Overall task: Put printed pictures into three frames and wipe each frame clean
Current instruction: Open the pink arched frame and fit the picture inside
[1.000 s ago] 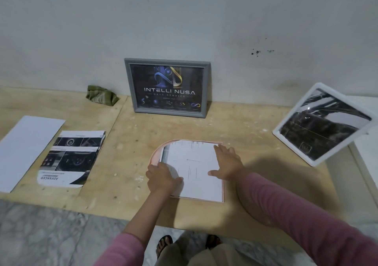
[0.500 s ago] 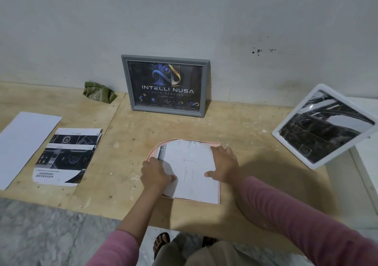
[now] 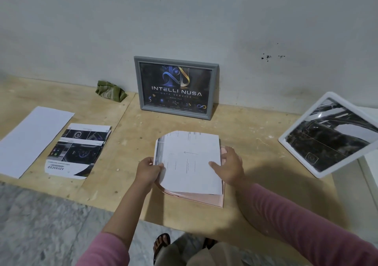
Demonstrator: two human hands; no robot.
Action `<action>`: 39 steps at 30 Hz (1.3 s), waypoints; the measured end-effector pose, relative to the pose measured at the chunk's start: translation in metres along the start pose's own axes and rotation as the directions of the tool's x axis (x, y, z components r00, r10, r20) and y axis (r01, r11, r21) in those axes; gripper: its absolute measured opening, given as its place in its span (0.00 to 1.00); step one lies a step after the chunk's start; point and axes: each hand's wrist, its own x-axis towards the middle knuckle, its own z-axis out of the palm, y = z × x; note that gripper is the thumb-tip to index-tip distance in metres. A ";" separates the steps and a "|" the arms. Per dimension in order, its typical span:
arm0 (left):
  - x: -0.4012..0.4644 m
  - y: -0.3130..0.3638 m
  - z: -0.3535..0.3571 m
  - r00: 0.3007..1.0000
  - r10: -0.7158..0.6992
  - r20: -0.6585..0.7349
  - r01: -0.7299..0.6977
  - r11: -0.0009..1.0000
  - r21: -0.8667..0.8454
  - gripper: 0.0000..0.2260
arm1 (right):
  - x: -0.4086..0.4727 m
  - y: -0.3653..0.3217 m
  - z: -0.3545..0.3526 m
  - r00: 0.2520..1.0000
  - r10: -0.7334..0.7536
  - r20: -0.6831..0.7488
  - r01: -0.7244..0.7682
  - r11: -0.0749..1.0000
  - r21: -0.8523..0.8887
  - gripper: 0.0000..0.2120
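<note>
Head view: the only camera, looking down at both hands over a plywood tabletop (image 3: 255,143) set against a pale wall.
Change: a second ago the printed sheet (image 3: 191,161) lay flat inside the pink frame (image 3: 216,201); now its left side is lifted clear of the frame while the right side stays low.
Left hand (image 3: 148,170): its grip is closed on the sheet's left edge, thumb on top, raising it.
Right hand (image 3: 230,166): open and flat, fingers spread, thumb pressing the sheet's right side; it grips nothing.
Meaning for the task: my guess is that the picture did not seat properly and is being taken out to be refitted, so this third frame is not yet filled.
Grey frame (image 3: 176,87): stands upright leaning on the wall, already holding a picture.
White frame (image 3: 331,134): tilted at the right, propped on a white ledge, picture inside.
Cloth (image 3: 110,91): green, crumpled by the wall left of the grey frame, untouched; wiping looks still to come.
Writing, grey frame: "INTELLI NUSA", with "DATA SERVICE" beneath; smaller lines unreadable.
Writing, spare print (image 3: 78,149): "ADVANCED" upside down near its lower edge; the rest is too small.
Writing, lifted sheet: faint lines, not legible.
Blank paper (image 3: 32,139): plain white, at far left.
</note>
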 end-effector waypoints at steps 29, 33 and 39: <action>0.141 -0.049 -0.382 0.897 -0.119 -0.425 0.004 0.965 -0.262 0.09 | 0.003 -0.387 0.314 0.896 -0.189 0.402 0.189 0.981 0.040 0.25; 0.172 -0.059 -0.430 0.884 -0.134 -0.449 0.053 0.981 -0.188 0.13 | 0.011 -0.434 0.380 0.886 -0.222 0.408 0.237 0.971 0.013 0.23; 0.199 -0.066 -0.462 0.868 -0.105 -0.485 0.095 0.994 -0.044 0.08 | 0.029 -0.467 0.445 0.832 -0.257 0.492 0.351 0.930 -0.106 0.26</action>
